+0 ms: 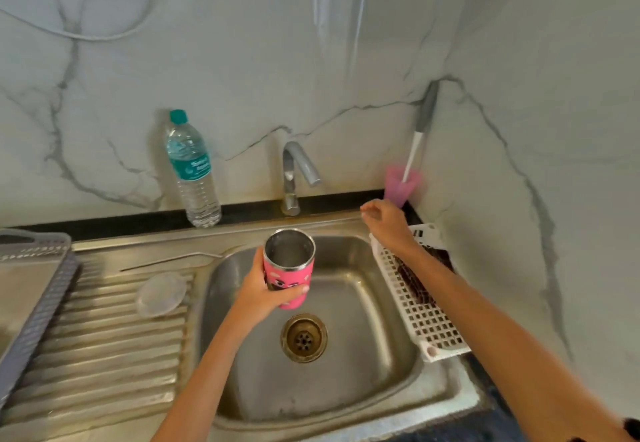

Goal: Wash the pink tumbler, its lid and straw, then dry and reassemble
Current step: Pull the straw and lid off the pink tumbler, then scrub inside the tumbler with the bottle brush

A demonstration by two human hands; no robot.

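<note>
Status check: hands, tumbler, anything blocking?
Left hand grips pink tumbler upright over sink, open-topped. Right hand empty, near pink brush. Lid lies on drainboard. Nothing between tumbler and tap.

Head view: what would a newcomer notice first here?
The pink tumbler, lidless and upright, gripped by the left hand over the steel sink. Next, the right hand, stretched toward the back right corner, where a pink-headed brush leans against the wall. A clear lid lies on the drainboard to the left.
</note>
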